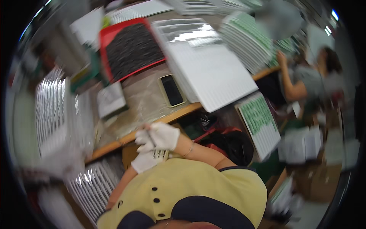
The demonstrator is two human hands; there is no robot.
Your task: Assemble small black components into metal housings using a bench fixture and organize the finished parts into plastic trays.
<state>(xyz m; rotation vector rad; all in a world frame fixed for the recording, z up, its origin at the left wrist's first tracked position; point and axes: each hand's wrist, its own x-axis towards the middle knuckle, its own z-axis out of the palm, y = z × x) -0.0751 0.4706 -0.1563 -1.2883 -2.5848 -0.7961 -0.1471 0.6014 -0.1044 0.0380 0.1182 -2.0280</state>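
Note:
Both my hands wear white gloves and are close together in front of my body, at the near edge of the table [110, 144]. My right hand [164, 135] is above, its fingers bent round a thin dark piece [152, 139]; bare fingertips show at its far end. Below it, my left hand [145, 162] holds a small pale block with several dark bars [161, 154], partly hidden by the right hand. Beyond them, a red tray [162, 61] bears a heap of small dark slender pieces [133, 47]. A phone in a pale case [171, 90] lies on the table.
A stack of white ribbed trays [221, 76] stands right of the phone. Clear ribbed trays [51, 110] are at the left, near a small white box [111, 100]. A tray with green pieces [259, 122] is at the right. Another person [305, 82] works at the far right.

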